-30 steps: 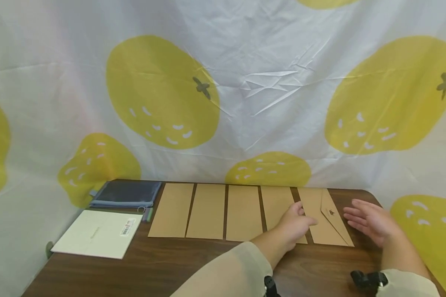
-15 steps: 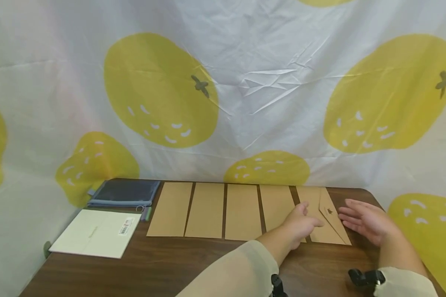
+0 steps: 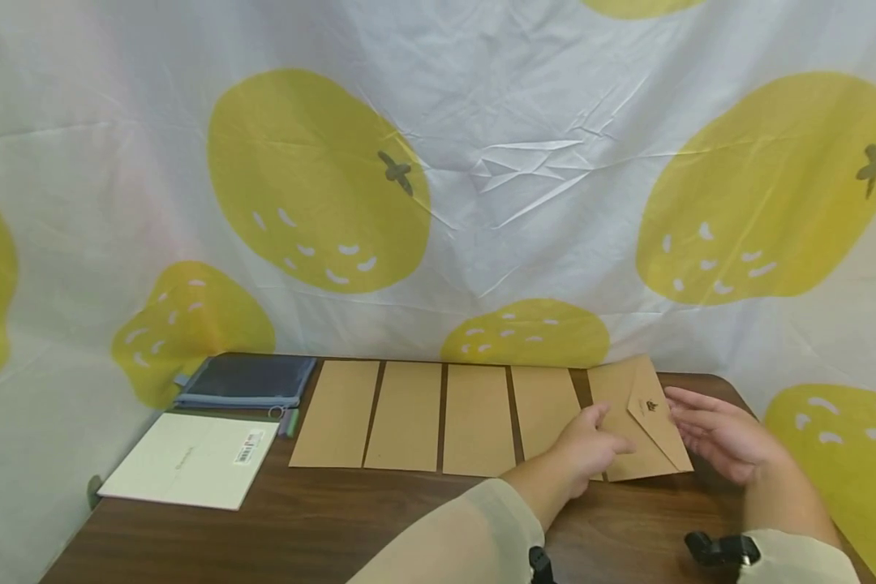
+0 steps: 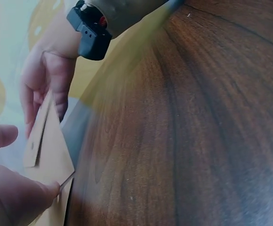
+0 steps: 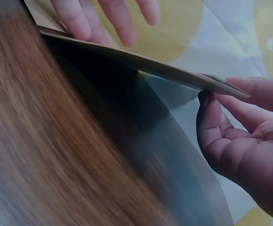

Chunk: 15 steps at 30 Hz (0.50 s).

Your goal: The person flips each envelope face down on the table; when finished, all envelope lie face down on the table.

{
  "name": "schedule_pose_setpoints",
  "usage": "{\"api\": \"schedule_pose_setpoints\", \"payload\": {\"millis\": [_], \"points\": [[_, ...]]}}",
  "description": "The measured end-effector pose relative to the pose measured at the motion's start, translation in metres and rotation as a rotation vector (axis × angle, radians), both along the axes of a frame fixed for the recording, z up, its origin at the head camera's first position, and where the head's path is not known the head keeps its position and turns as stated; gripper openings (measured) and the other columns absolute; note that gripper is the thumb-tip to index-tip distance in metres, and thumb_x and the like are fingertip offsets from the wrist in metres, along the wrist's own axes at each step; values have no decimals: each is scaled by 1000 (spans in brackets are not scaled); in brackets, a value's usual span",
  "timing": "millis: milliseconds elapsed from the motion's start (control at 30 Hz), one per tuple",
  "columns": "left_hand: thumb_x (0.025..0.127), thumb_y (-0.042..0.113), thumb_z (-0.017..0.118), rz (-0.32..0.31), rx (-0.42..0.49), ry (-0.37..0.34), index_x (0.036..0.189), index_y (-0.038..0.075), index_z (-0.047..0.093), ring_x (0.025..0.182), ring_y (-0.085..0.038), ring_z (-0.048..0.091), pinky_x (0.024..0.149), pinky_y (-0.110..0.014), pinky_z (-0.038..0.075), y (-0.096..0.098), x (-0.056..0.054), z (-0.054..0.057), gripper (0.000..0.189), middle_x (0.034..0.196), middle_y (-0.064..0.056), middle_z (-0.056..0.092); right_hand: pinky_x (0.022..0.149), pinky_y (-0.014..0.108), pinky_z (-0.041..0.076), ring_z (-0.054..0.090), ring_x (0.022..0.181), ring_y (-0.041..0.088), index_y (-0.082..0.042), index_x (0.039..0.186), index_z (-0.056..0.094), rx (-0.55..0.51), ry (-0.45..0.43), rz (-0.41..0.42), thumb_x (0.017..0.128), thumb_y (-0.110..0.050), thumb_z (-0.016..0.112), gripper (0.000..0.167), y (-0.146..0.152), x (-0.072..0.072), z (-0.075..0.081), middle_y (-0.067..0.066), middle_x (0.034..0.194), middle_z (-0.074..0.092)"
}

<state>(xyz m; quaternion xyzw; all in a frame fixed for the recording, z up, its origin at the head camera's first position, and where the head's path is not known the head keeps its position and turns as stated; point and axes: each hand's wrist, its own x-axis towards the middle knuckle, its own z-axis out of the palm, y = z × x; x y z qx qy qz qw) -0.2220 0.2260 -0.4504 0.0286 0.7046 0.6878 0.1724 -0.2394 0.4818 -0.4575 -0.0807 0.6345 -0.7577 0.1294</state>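
Observation:
A kraft-paper envelope, its pointed flap and small dark crown print facing up, lies at the right end of a row of plain brown envelopes. Its right side is lifted off the table, tilted up in the head view. My right hand pinches that raised edge; the right wrist view shows curled fingers underneath and the thumb on top. Over the left side of the same envelope is my left hand, fingers straight and spread, with fingertips close over the paper.
On the left of the brown table lie a white booklet with a barcode sticker and a blue zip pouch. Small coloured sticks sit beside them. A white curtain with yellow fruit hangs behind.
My right hand has moved slightly left to the envelope's edge and raised that side. My left hand has shifted a little right over the envelope.

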Motion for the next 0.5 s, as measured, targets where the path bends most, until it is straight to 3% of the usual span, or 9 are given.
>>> {"api": "schedule_pose_setpoints", "payload": {"millis": [300, 500], "points": [[88, 8, 83, -24, 30, 34, 146, 19, 63, 140, -31, 58, 118, -55, 49, 1, 4, 3, 62, 154, -8, 60, 91, 36, 66, 75, 118, 12, -31, 149, 53, 22, 24, 82, 115, -4, 41, 45, -16, -1, 9, -9, 134, 75], [91, 15, 84, -51, 46, 64, 147, 21, 64, 135, -25, 61, 111, -47, 56, 2, 4, 8, 60, 150, -5, 63, 92, 38, 66, 74, 120, 14, -30, 156, 46, 33, 32, 126, 115, -7, 41, 46, -30, 1, 20, -8, 137, 73]]}}
